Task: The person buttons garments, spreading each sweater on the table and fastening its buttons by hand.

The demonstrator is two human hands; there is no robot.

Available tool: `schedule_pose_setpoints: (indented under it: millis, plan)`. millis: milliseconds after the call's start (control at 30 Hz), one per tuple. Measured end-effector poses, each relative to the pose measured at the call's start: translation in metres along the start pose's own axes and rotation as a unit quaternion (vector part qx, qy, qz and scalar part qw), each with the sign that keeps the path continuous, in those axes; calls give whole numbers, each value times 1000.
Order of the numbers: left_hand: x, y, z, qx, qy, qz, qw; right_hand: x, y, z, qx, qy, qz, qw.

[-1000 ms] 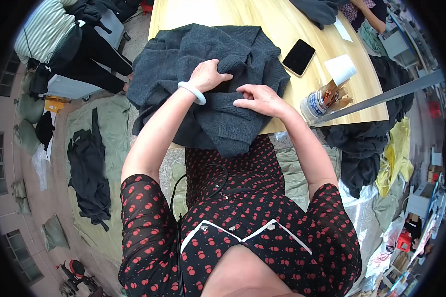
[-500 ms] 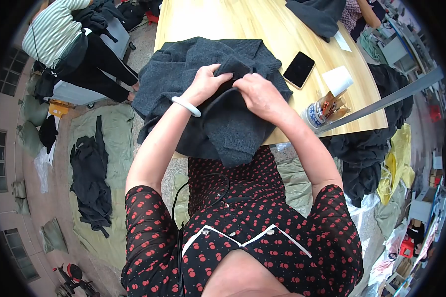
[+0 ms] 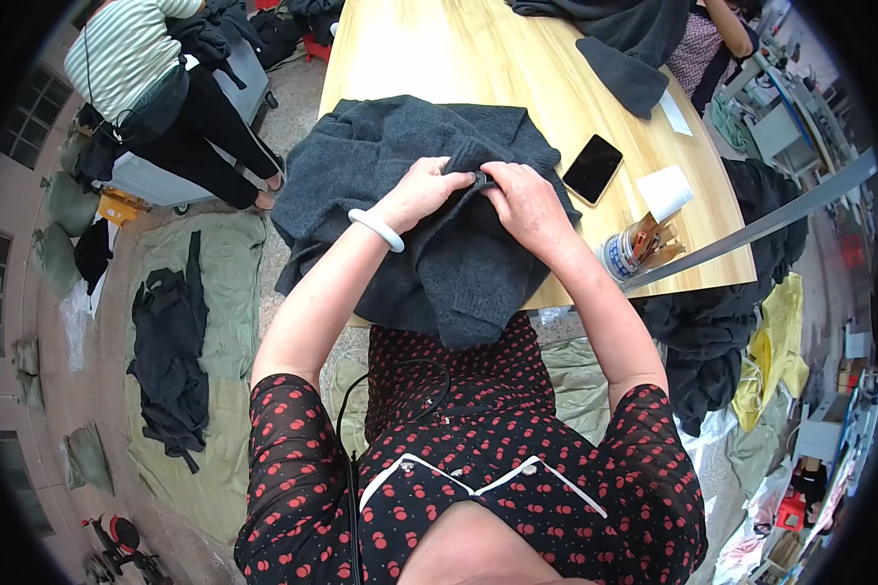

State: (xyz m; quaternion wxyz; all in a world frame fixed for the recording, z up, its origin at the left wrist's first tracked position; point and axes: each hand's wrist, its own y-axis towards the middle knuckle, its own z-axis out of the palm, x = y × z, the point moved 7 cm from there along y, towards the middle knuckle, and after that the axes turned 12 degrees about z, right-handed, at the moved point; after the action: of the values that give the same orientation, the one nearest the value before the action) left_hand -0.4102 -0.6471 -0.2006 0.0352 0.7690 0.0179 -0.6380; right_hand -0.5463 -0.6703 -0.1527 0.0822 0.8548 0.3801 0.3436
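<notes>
- From where I stand, the left hand (image 3: 421,195) has thumb and fingers pinched on the dark grey knit garment (image 3: 361,156), which lies heaped over the near edge of the table (image 3: 439,54); a careless tug could stretch the knit.
- The right hand (image 3: 527,207) grips the same fold, its fingertips almost meeting the left's above the table. Something small and dark sits between them, too tiny for me to name; it could slip from sight if either pinch loosens.
- The pale bracelet (image 3: 376,230) on the left wrist, close over the cloth at the table's near side, might snag a loop of yarn.
- Part of the garment hangs past the table's near edge, so its own weight could drag the heap down toward the lap.
- The phone (image 3: 593,170) lies on the table just right of the cloth; a wide sweep of fabric could push it along.
- Near the table's right front corner stands the jar (image 3: 619,255), crammed with tools (image 3: 658,244); a knock from the right forearm could tip it.
</notes>
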Motion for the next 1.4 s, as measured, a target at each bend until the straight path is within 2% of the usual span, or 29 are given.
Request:
schedule_pose_setpoints:
  millis: [133, 233, 267, 367, 500, 700, 800, 900, 1000, 1033, 1100, 1200, 1267, 1367, 1400]
  plan:
    - [-18, -2, 5, 82, 151, 19, 985, -1, -1, 1, 14, -28, -5, 999]
    - [-21, -6, 11, 99, 231, 97, 963, -1, -1, 5, 33, -42, -3, 999]
    - [-27, -9, 12, 61, 281, 145, 947, -1, -1, 6, 36, -42, -6, 998]
    - [-18, -10, 12, 13, 331, 181, 926, 0, 1, 9, 49, -56, -1, 997]
    - [-19, -16, 15, -28, 348, 242, 905, 1, 2, 8, 68, -59, 1, 996]
    - [-20, -17, 11, -27, 290, 292, 911, -3, 4, 2, 94, 19, -15, 995]
    - [-24, -19, 12, 31, 282, 281, 917, -5, 4, -3, 148, 68, 49, 985]
    - [-28, -20, 15, 52, 291, 324, 899, -15, 3, 5, 187, 57, 88, 977]
    - [-17, -13, 9, 94, 110, 181, 973, -41, 5, 14, 175, 276, 198, 924]
    - [-14, -12, 6, 92, 88, 145, 981, -38, 11, 15, 135, 408, 162, 888]
    - [-9, -10, 4, 92, 45, 76, 992, -40, 4, 18, 194, 516, 258, 793]
    - [-24, -12, -1, 54, 127, 124, 983, -55, 1, 32, 233, 512, 293, 773]
    - [-27, -15, -4, 4, 166, 174, 971, -60, -2, 38, 223, 533, 304, 757]
    - [-31, -21, -2, 6, 178, 147, 973, -46, -2, 42, 220, 564, 311, 733]
    - [-34, -23, -5, -30, 222, 181, 958, -42, 0, 41, 226, 563, 311, 732]
